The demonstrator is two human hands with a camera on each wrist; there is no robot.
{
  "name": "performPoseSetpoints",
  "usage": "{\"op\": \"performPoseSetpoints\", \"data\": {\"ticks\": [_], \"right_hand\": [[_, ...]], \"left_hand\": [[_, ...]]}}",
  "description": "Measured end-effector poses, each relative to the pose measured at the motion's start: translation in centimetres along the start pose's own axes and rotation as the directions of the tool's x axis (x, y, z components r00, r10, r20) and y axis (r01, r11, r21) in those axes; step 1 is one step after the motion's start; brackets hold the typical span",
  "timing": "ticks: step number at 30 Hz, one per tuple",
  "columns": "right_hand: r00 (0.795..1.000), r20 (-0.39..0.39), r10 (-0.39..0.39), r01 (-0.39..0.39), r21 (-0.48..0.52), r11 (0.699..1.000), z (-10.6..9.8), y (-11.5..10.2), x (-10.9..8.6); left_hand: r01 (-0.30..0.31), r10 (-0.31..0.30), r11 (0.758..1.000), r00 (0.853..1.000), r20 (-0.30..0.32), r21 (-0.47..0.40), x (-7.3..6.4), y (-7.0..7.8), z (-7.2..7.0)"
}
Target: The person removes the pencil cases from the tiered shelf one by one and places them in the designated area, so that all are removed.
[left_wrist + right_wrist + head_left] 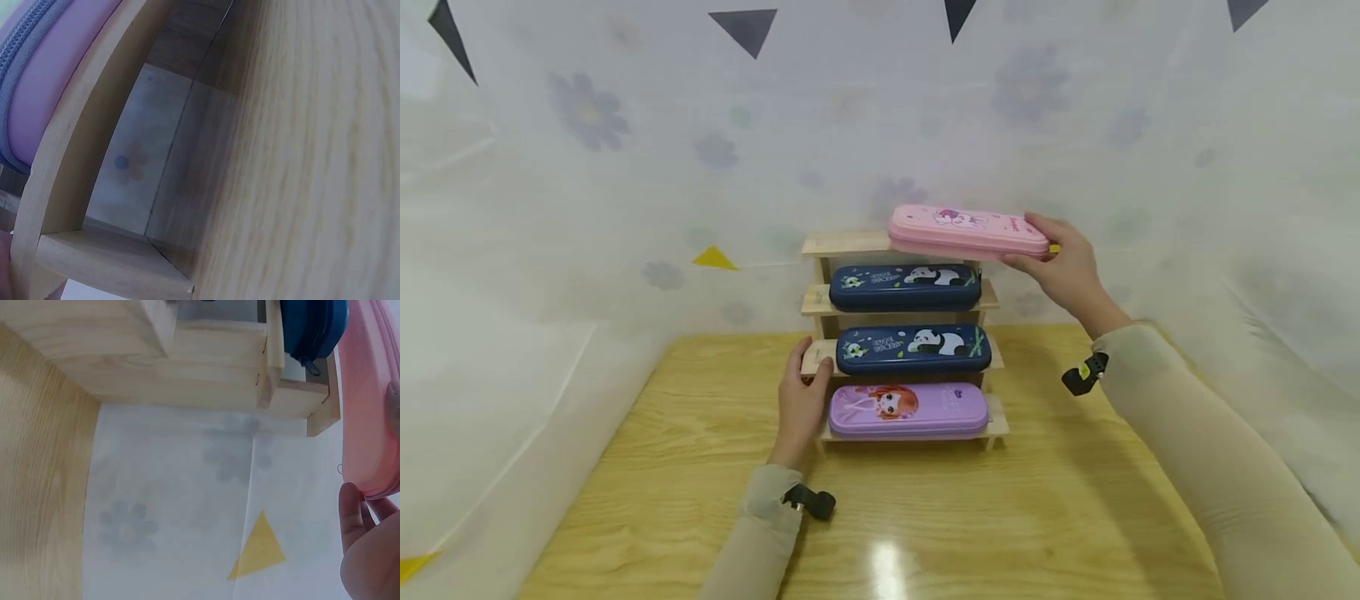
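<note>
My right hand (1066, 265) grips the right end of a pink pencil case (966, 232), thumb below and fingers behind. The case overlaps the top step of a wooden tiered rack (846, 243) in the head view; its pink side (369, 406) also shows in the right wrist view. On the left, my left hand (801, 402) holds the end of a lower step between thumb and fingers. Two dark blue panda pencil cases (904, 287) lie on the middle steps. A purple pencil case (910, 410) with a red-haired girl printed on it lies on the bottom step.
The rack stands on a wood-grain table (700, 517), close to its back edge. Behind hangs a pale curtain (865, 117) with flower prints and triangles; more of it hangs at both sides. Each sleeve cuff carries a small black wrist camera (1084, 375).
</note>
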State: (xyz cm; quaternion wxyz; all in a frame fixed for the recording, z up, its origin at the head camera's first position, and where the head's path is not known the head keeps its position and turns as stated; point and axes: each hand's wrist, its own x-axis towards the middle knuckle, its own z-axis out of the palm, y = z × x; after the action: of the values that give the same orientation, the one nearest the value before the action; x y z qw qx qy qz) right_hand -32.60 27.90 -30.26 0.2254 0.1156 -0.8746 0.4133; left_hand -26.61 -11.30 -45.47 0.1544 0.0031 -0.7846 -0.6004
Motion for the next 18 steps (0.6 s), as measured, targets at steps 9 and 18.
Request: {"op": "performPoseSetpoints", "data": {"ticks": [9,18], "right_hand": [[1.0,-0.023,0.002,-0.003,-0.048,0.999,-1.8,1.8,-1.7],[0.999,-0.034,0.025,-0.028,-0.093,0.995,-4.4,2.4,-2.6]], "left_hand": [[0.011,-0.011,1.0,1.0,0.006,0.021,-0.3,0.1,-0.5],[0.002,-0.002,1.0,1.0,0.003,0.008,0.1,0.3,0.3]]}}
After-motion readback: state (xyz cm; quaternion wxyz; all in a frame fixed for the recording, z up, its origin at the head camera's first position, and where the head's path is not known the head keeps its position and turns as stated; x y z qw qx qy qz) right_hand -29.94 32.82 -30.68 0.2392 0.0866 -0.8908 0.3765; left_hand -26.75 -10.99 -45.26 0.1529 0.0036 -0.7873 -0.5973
